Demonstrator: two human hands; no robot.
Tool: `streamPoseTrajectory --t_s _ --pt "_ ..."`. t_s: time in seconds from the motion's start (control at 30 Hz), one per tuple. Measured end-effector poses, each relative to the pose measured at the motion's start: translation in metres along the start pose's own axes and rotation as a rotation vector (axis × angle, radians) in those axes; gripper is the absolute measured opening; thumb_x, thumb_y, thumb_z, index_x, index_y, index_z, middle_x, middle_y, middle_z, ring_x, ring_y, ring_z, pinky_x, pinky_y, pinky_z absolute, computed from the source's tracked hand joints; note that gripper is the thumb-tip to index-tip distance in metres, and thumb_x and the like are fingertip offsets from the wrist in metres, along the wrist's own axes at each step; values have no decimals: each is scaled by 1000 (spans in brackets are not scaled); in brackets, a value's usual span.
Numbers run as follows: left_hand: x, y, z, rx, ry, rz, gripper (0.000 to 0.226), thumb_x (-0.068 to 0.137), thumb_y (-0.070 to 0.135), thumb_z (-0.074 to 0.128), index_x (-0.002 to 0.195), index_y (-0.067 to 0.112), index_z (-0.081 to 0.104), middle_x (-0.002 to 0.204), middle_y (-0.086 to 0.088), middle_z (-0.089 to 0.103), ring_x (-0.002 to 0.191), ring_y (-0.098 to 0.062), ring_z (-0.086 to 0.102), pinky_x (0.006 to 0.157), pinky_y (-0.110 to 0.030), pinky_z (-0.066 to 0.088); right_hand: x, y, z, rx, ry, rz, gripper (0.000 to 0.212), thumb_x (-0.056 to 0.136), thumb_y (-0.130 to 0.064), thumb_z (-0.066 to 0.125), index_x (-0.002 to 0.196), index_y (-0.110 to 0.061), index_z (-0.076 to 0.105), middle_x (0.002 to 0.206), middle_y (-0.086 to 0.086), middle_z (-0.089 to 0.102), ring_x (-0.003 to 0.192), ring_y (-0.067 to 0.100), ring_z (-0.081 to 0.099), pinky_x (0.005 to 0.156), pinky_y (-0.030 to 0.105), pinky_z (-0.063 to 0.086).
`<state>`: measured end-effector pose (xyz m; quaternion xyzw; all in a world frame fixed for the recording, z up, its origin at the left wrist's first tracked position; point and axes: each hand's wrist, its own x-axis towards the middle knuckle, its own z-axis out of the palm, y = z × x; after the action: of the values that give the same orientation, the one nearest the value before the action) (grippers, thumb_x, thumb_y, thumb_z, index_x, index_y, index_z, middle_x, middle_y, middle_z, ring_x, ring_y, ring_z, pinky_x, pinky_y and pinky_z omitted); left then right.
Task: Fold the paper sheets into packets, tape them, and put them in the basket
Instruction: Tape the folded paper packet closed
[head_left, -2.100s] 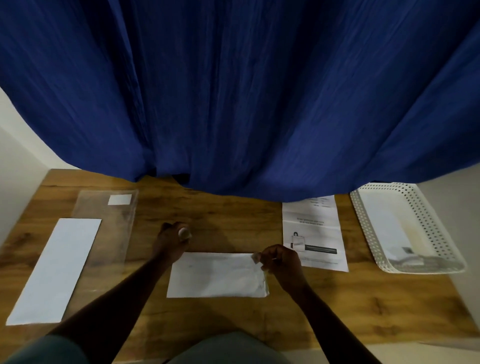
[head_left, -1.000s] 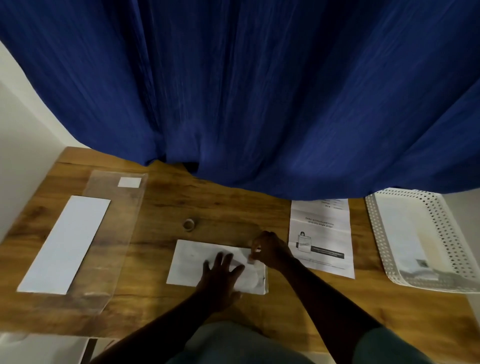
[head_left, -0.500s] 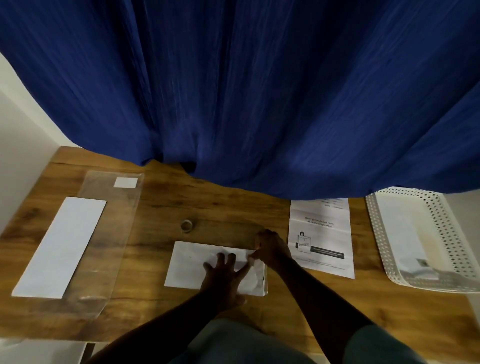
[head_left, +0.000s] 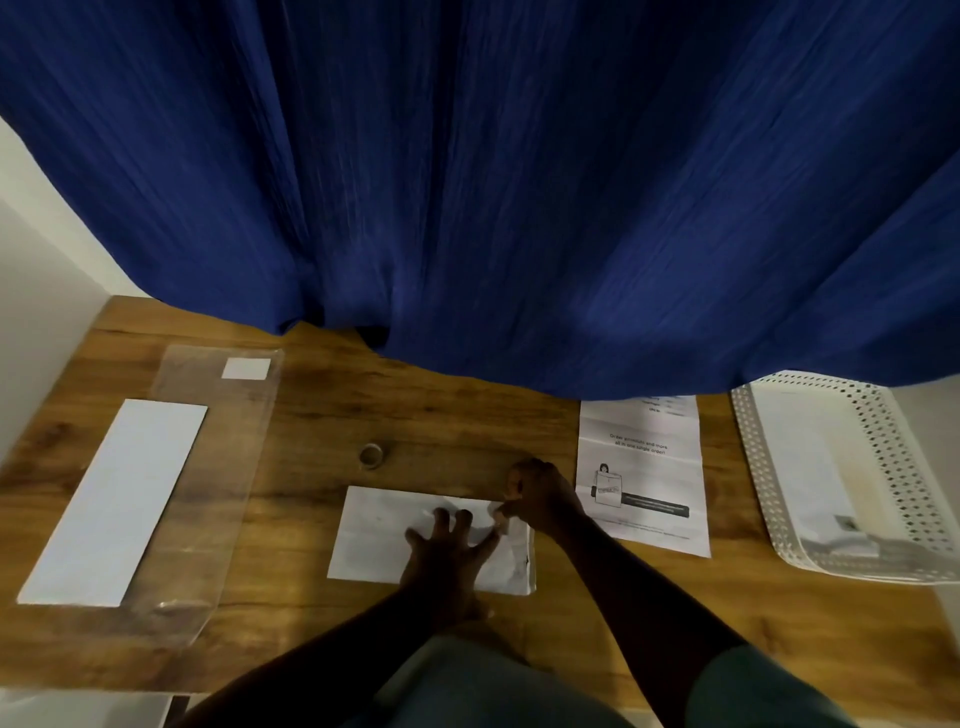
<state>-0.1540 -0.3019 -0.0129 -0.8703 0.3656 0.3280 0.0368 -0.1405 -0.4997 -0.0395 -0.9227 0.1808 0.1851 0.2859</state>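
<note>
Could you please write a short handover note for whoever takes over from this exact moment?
Left hand: flat, fingers spread, pressing the folded packet on the table.
Right hand: pinching a tape piece at the packet's upper right edge.
Tape roll stands just behind the packet.
Done: this sheet is folded; the basket at right already holds paper.
Left: stick the tape down, put the packet in the basket, then fold the printed sheet beside it.

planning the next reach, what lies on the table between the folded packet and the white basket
In the head view, a printed sheet lies flat between the folded packet and the white basket, on the wooden table.
</note>
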Motion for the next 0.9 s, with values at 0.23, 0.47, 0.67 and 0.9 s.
streamPoseTrajectory --t_s 0.23,0.47,0.67,0.9 --pt "-2 -1 6 22 12 12 108 79 73 59 153 37 -11 163 -14 -10 147 -49 -6 112 -73 10 3 5 -11 18 -85 -10 26 81 -35 76 101 -23 65 102 -5 61 104 22 64 93 37 55" --pt "-2 1 6 28 12 7 107 79 75 56 154 34 -8 163 -15 -10 148 -48 -7 114 -73 9 -12 11 -2 -44 -27 -139 57 65 -43 88 107 -21 57 108 -4 60 97 15 62 80 25 56" --pt "-6 -4 2 -31 -2 34 102 82 72 55 156 30 1 165 -13 -9 149 -45 -7 116 -71 7 -22 10 2 -143 11 -156 65 71 -57 79 119 -22 53 123 2 58 112 21 58 89 35 57" --pt "-20 -21 18 -194 205 22 99 83 48 66 153 32 -2 165 -7 3 152 -30 3 123 -55 10 -34 -2 5 -54 -76 -49 67 71 -57 79 120 -20 53 114 -3 62 101 16 62 84 31 55"
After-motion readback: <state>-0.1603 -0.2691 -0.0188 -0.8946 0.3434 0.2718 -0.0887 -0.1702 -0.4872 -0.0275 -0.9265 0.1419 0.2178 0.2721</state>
